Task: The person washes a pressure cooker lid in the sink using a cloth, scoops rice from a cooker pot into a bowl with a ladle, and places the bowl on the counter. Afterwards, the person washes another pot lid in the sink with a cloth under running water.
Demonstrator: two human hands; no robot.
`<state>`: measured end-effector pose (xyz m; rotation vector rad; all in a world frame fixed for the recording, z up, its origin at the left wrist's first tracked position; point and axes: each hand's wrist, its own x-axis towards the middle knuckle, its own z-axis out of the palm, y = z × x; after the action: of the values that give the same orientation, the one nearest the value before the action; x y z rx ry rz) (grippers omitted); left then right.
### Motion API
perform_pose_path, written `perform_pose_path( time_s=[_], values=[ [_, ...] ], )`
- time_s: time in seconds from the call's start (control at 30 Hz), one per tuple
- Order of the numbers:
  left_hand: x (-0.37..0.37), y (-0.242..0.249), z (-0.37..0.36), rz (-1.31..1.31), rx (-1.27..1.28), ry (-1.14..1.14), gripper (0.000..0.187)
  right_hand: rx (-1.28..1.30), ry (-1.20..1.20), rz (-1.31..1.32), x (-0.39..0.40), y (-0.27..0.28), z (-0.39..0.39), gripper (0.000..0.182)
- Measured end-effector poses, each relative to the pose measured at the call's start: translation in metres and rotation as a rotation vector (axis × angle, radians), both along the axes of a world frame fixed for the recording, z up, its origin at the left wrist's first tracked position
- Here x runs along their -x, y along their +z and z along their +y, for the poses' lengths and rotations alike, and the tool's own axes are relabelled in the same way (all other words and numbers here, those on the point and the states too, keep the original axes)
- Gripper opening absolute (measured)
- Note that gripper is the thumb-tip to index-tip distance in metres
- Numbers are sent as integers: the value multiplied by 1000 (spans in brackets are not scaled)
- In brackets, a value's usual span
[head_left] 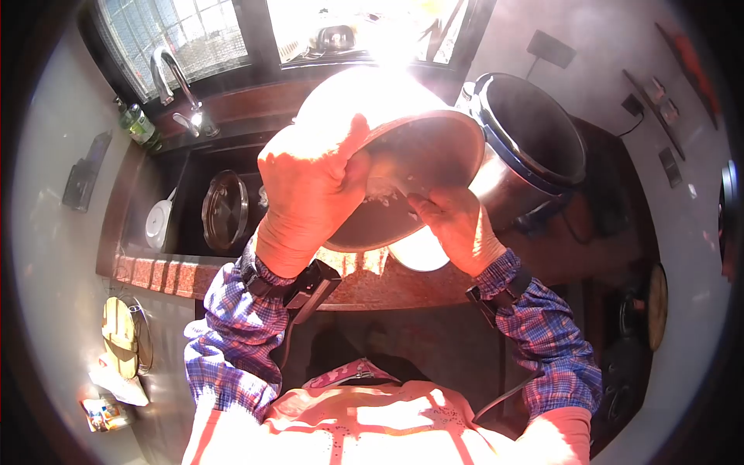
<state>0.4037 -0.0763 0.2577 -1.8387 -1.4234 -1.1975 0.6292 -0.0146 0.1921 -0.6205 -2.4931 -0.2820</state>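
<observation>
My left hand [306, 186] is closed on the rim of a round metal pot [453, 151], which is tilted with its mouth facing me. Strong sunlight washes out the pot's outer side. Whitish bits cling inside it. My right hand [461, 229] reaches into the mouth at the lower right, its fingers drawn together; what they hold, if anything, is hidden. Below the pot, partly covered by it and by my right hand, a white bowl [420, 254] rests on the red-brown counter [364, 291].
Right of the pot stands an open electric cooker [535, 128]. At left, the dark sink [190, 209] holds a round metal lid or dish [225, 209] and a white item [160, 222]. Behind are a tap [174, 77], a green bottle [139, 124] and a window [182, 39].
</observation>
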Motion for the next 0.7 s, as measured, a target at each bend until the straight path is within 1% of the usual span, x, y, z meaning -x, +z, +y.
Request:
perform_pose_path(
  time_s=[0.1, 0.23, 0.37, 0.43, 0.5, 0.53, 0.6, 0.7],
  values=[
    [2, -5, 3, -3, -42, -2, 41, 28, 72, -30, 3, -18, 2, 41],
    [7, -13, 5, 0, -111, -11, 43, 107, 113, -52, -10, -24, -2, 40],
    [-6, -8, 2, 28, -87, 42, 41, 77, 108, -45, -29, -21, -7, 38],
    [-13, -7, 1, 73, 8, 116, 37, 62, 113, -42, -42, -22, -11, 37],
    [-18, -11, 5, 60, -27, 95, 35, 109, 76, -168, -58, -20, -20, 38],
    [-19, -13, 6, 44, -61, 80, 33, 110, 71, -166, -63, -16, -24, 38],
    [-21, -16, 7, 41, -39, 81, 33, 102, 82, -218, -72, -10, -29, 32],
    [-23, -23, 9, 34, -34, 91, 35, 90, 89, -197, -88, -10, -37, 33]
  ],
)
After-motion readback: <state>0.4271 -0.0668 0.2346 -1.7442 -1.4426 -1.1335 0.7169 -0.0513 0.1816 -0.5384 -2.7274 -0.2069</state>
